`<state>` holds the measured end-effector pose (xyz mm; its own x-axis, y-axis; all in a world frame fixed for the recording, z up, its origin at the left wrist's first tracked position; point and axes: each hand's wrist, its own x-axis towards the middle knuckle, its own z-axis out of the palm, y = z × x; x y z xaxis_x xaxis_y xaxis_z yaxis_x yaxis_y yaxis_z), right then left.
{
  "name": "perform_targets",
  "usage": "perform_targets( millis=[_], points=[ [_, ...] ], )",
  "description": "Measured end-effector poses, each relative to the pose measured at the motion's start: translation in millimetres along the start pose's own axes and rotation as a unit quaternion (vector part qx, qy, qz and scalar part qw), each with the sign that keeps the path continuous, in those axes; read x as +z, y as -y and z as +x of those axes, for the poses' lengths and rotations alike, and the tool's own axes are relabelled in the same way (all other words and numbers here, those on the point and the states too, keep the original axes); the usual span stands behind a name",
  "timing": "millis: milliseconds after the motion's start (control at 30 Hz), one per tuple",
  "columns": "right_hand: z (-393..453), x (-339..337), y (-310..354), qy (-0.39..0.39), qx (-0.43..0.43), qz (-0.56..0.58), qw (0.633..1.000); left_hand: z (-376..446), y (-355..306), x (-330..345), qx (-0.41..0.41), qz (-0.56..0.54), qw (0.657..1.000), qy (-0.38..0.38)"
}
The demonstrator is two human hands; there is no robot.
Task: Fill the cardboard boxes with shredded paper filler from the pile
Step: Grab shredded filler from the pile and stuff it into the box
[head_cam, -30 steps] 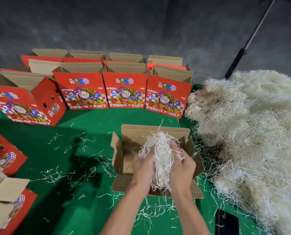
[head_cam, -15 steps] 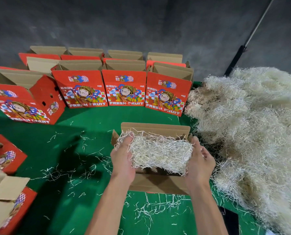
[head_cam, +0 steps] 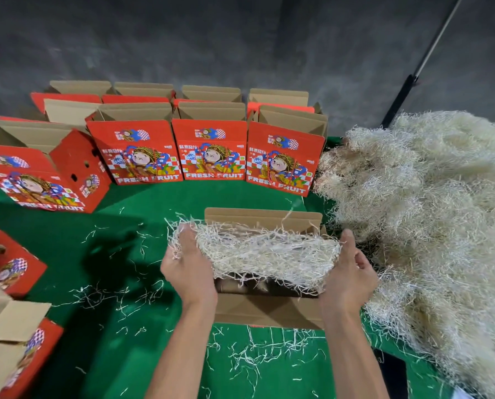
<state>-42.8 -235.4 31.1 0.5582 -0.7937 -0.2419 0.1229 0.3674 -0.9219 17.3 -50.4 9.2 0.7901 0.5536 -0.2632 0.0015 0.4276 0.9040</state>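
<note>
At 6 o'clock on the green worktop (head_cam: 154,203), left hand (head_cam: 187,267) and right hand (head_cam: 348,273) grasp a stretched wad of shredded paper (head_cam: 265,254) over the open box (head_cam: 265,309), not yet dropped in. Pile (head_cam: 430,214) at 3 o'clock looks large. Red boxes (head_cam: 208,152) from 9 to 12 stand open; contents not visible, so most filling likely remains.

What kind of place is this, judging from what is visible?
Probably a small fruit-packing workspace. Rows of open red boxes printed FRESH FRUIT stand on a green cloth surface, a large pile of shredded paper filler lies on the right, and behind is a bare grey wall.
</note>
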Motion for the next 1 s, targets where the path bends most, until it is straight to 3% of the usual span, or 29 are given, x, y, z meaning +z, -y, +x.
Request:
perform_targets(
  millis=[100,167,200,300,333,467,500,600,667,800,900,1000],
  points=[
    [-17,14,-18,0.064,-0.060,-0.052,0.995,-39,13,10,-0.017,0.076,0.992,0.100],
    [-18,12,-19,0.098,-0.044,-0.107,0.988,-44,14,5,-0.002,0.095,0.987,0.130],
    [-9,4,-14,0.078,-0.022,-0.104,0.991,-31,8,1,0.014,0.084,0.990,0.109],
    [24,-26,5,0.002,-0.012,-0.049,0.999,14,-11,-17,0.029,0.009,0.998,-0.048],
    [23,-27,6,-0.003,-0.017,-0.042,0.999,15,-12,-18,0.042,0.010,0.998,-0.049],
    [-12,4,-13,0.072,-0.003,-0.047,0.996,-38,21,-1,0.025,0.120,0.987,0.106],
    [-12,3,-7,0.058,0.006,-0.042,0.997,-37,19,-1,0.013,0.133,0.986,0.101],
    [18,-26,23,-0.041,-0.002,-0.019,0.999,9,-9,-11,0.035,0.040,0.998,-0.026],
    [30,-39,31,-0.052,-0.021,-0.015,0.998,19,-23,-13,0.079,0.031,0.996,-0.040],
    [9,-17,20,0.007,-0.018,-0.046,0.999,-17,-17,8,0.023,0.073,0.996,0.048],
    [-10,-6,25,0.073,-0.069,-0.054,0.993,-34,-7,8,-0.041,0.174,0.976,0.126],
    [-29,5,26,0.139,-0.114,-0.066,0.981,-50,-2,9,-0.129,0.101,0.956,0.244]
  ],
)
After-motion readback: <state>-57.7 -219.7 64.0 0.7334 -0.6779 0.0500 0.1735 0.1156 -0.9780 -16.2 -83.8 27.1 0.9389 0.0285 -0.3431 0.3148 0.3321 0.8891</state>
